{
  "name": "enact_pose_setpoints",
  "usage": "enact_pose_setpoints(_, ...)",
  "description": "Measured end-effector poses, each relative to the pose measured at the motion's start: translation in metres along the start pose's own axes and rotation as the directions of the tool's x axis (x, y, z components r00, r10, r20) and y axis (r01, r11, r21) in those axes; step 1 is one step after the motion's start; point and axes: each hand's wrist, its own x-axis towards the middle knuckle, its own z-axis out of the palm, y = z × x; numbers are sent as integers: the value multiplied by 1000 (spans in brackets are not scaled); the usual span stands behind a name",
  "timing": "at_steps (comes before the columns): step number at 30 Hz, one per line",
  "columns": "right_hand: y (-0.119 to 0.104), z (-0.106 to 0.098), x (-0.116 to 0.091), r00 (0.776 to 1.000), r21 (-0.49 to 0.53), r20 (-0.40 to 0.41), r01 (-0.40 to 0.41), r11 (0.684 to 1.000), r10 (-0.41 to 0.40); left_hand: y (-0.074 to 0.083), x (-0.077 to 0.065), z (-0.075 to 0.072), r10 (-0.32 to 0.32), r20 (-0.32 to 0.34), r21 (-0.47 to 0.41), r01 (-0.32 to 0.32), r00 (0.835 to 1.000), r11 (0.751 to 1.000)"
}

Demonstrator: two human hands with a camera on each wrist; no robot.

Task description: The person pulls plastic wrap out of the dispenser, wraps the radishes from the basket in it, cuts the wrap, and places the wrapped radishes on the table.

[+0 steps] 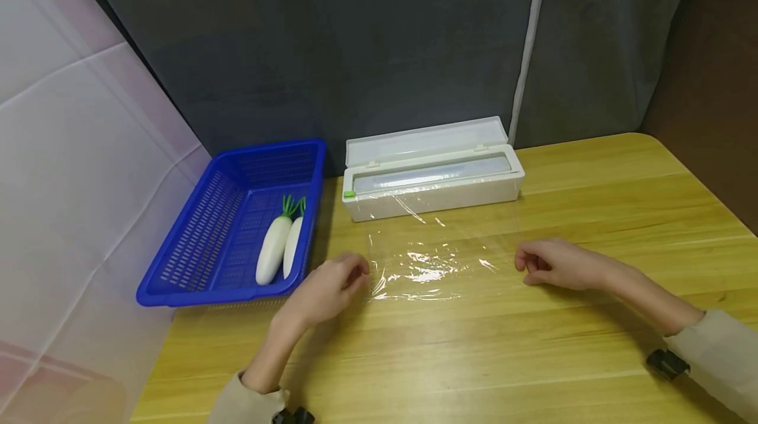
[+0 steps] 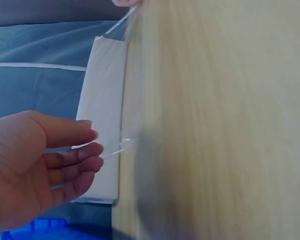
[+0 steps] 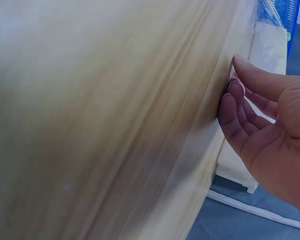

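A sheet of clear plastic wrap [image 1: 426, 269] stretches out from a white wrap dispenser box [image 1: 432, 197] over the wooden table, creased and shiny near its front. At its left side my left hand [image 1: 331, 286] pinches the edge with curled fingers; in the left wrist view the film [image 2: 126, 145] runs up to the fingertips [image 2: 97, 162]. My right hand [image 1: 562, 266] pinches the opposite side, thumb [image 3: 257, 77] and fingers brought together. The dispenser's lid [image 1: 426, 141] stands open behind the roll [image 1: 435, 174] of wrap.
Left of the dispenser a blue plastic basket [image 1: 231, 295] holds two white radishes [image 1: 274, 249] with green stems. A dark grey curtain [image 1: 326, 49] hangs behind the table [image 1: 450, 358], and a pale panel [image 1: 77, 147] stands along the left side.
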Motion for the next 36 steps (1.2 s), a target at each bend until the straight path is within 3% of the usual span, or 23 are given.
enact_pose_setpoints(7, 1, 1, -1, 1000, 23, 2, -10, 1000, 10, 2, 5, -10, 3, -127, -39, -8, 992, 999)
enact_pose_setpoints(15, 2, 1, -2, 999, 31, 2, -33, 999, 33, 1, 9, -25, -1, -227, -90, -20, 974, 996)
enact_pose_setpoints(28, 3, 2, -2, 1000, 39, -3, -24, 999, 24, -22, 4, -48, -11, -410, -124, -44, 912, 991)
enact_pose_setpoints(36, 3, 1, -1, 1000, 46, 1, -26, 999, 26, -39, -3, -57, -137, -473, -237, 25, 870, 971)
